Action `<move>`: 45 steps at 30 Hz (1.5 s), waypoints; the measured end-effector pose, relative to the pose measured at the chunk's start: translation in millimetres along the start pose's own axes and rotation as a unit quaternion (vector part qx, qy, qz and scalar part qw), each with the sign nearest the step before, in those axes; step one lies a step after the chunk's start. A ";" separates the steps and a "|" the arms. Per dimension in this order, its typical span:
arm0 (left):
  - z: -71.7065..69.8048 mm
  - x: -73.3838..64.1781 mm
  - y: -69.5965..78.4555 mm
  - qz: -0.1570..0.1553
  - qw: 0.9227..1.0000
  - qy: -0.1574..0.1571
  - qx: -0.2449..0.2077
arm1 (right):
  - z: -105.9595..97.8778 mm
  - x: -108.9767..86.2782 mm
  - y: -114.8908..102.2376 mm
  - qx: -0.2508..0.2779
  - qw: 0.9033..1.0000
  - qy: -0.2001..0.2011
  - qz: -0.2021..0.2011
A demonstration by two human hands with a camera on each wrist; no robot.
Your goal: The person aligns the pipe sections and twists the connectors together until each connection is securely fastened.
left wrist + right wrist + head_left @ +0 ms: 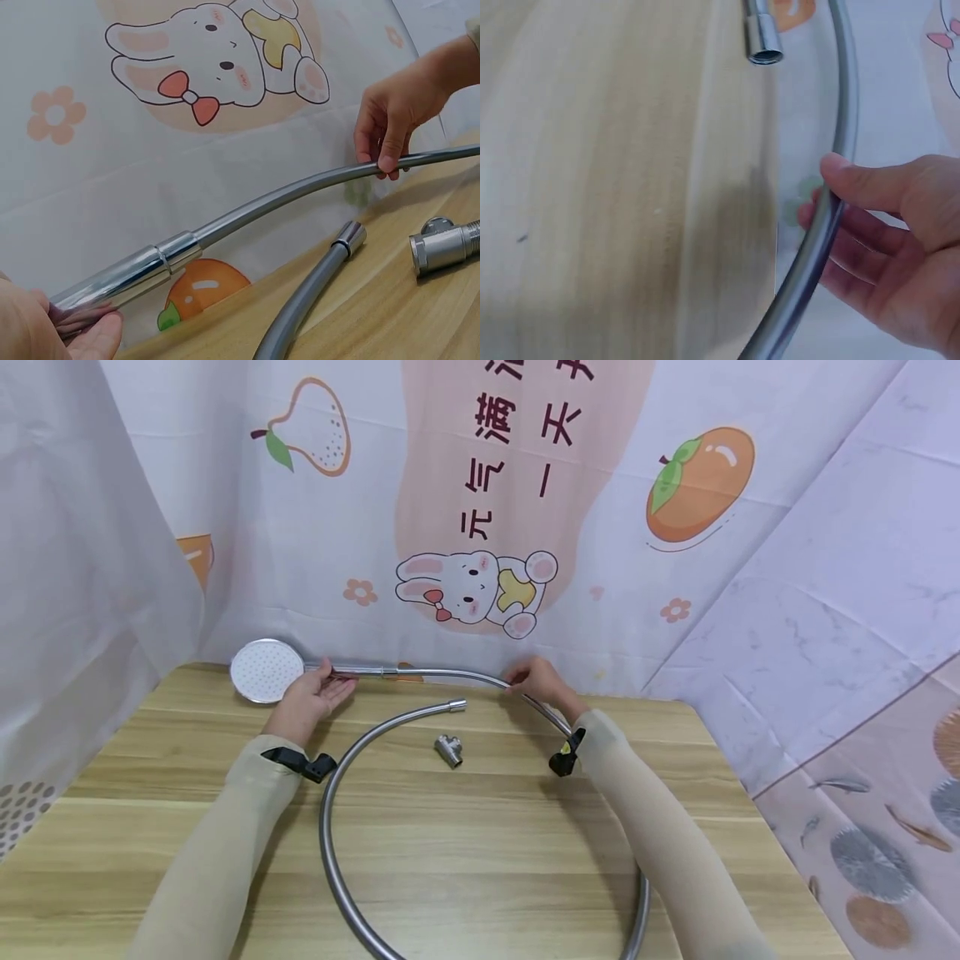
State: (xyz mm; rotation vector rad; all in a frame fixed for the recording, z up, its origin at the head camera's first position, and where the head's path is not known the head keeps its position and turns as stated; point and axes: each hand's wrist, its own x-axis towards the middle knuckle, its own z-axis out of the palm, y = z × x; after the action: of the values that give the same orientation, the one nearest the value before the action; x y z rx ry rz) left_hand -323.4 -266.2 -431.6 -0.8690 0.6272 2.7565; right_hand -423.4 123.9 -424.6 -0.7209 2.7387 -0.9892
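Observation:
At the back left, a round white-faced shower head point(267, 672) with a chrome handle point(124, 277) lies along the table's far edge. My left hand point(309, 697) holds that handle just behind the head, thumb over it and fingers beneath. A silver shower hose point(457, 674) runs from the handle's end. My right hand point(543, 682) pinches this hose between thumb and fingers point(862, 232), a short way along from the handle. The hose curves round in a wide loop toward the front edge. Its free end point(456, 705), a chrome nut, points right.
A small metal tee-shaped valve point(450, 750) lies on the wooden table point(480, 835) inside the hose loop. A printed white curtain point(330, 568) hangs right behind the far edge. Another patterned sheet point(847, 693) borders the table on the right.

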 end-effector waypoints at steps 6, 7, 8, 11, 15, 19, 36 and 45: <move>0.9 2.8 -0.7 -0.001 1.000 0.000 -0.004 | -9.4 5.0 7.6 0.088 0.992 -0.070 0.050; 1.3 3.2 -0.7 -0.004 1.000 0.001 -0.006 | -10.6 5.9 9.2 0.100 0.990 -0.081 0.061; 1.7 3.7 -0.7 -0.005 1.000 0.002 -0.004 | -11.7 6.4 10.4 0.111 0.987 -0.091 0.071; 2.8 3.5 -1.6 -0.006 1.000 0.002 0.001 | -13.3 8.1 14.2 0.142 0.979 -0.115 0.096; 3.4 2.0 -4.0 0.001 1.000 -0.001 0.016 | -12.5 7.9 15.7 0.160 0.973 -0.122 0.117; 3.3 2.8 -4.2 -0.001 1.000 0.000 0.027 | -10.9 7.6 15.8 0.153 0.973 -0.119 0.124; 0.0 10.1 -5.4 -0.004 0.999 0.017 0.034 | -3.5 9.1 20.8 0.099 0.983 -0.096 0.123; -4.8 16.6 -3.4 -0.014 0.997 0.039 0.059 | 1.3 10.9 25.1 0.075 0.988 -0.079 0.111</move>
State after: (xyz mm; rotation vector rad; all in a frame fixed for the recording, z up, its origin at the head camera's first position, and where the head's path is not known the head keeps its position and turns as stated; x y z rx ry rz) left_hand -333.5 -264.6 -446.0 -0.9544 0.7757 2.6406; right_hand -442.4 134.7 -441.2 -0.4366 2.5086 -1.0272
